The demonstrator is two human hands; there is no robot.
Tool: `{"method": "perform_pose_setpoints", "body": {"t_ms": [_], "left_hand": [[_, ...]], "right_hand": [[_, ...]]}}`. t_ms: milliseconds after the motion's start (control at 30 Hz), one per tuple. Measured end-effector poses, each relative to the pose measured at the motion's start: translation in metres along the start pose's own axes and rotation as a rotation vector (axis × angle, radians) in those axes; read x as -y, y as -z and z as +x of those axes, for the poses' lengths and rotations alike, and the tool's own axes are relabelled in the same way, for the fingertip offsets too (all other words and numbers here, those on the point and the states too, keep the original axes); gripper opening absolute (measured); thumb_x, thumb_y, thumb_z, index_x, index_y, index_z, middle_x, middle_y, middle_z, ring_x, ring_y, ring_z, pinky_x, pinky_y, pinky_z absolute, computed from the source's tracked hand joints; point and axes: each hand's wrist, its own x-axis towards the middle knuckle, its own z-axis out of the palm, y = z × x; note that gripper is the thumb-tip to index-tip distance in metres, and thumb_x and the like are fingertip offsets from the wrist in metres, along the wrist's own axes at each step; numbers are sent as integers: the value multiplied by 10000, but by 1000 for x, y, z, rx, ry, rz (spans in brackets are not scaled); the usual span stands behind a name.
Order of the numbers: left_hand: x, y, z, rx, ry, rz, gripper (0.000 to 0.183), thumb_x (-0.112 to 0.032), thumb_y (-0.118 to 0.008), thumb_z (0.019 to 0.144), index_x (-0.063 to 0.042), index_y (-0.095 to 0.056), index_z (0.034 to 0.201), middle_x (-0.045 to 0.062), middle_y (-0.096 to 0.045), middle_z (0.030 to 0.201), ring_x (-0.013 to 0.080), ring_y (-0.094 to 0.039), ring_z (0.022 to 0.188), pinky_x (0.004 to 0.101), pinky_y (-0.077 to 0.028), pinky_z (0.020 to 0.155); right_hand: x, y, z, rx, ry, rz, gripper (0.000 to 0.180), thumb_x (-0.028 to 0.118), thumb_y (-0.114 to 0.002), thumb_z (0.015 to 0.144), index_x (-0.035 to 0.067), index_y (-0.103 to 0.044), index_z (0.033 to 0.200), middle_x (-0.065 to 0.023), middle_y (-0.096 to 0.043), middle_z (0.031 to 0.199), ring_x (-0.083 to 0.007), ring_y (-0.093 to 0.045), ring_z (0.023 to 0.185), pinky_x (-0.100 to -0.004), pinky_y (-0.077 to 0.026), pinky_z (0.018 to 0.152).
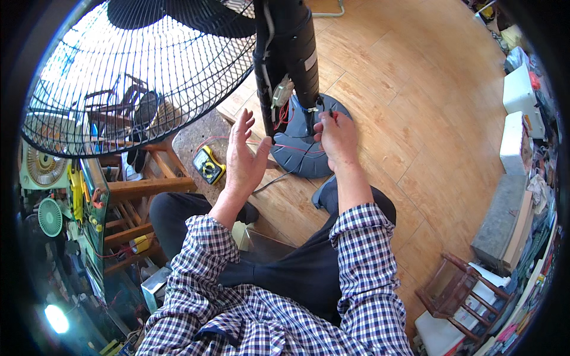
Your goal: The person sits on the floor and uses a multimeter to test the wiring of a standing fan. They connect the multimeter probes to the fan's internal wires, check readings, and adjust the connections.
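A black pedestal fan stands before me, with its wire guard [178, 95] at the upper left and its column [303, 58] upright over a round dark base [303, 165]. From the opened lower column hang a translucent small part [282, 92] and thin red wires [281, 116]. My right hand [337, 138] is closed around a black-and-red test probe [334, 115] beside the column; its tip is hard to make out. A red test lead [294, 147] runs toward that hand. My left hand [246, 158] is raised with fingers apart, holding nothing. A yellow-and-black multimeter [208, 165] lies left of it.
The multimeter rests on a worn stool-like surface [187, 138]. A wooden frame with a glass top [151, 188] stands at the left, near a small green fan [50, 217]. White boxes [516, 142], a grey case [498, 218] and a brown wooden chair [458, 289] line the right.
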Motion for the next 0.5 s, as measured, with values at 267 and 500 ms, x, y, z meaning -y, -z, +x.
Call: {"method": "perform_pose_setpoints", "body": {"t_ms": [267,500], "left_hand": [[16,87,-70,103,-106,196,403,13,-736,972,-20,-679,1369,178,-703,1345,311,-706,1233,404,-593,1013],[-3,231,-88,286,-108,280,241,-40,-736,994,-5,-750,1232,181,-756,1187,373,-760,1097,433,-619,926]], "right_hand": [[-17,1,5,-3,36,-23,265,239,-615,1100,-10,-703,1068,-91,-718,835,-170,-680,659,-329,-564,624],[-41,11,6,-9,-8,50,193,257,-657,1077,83,-681,1157,-46,-718,845,-155,-685,672,-304,-571,591]]}}
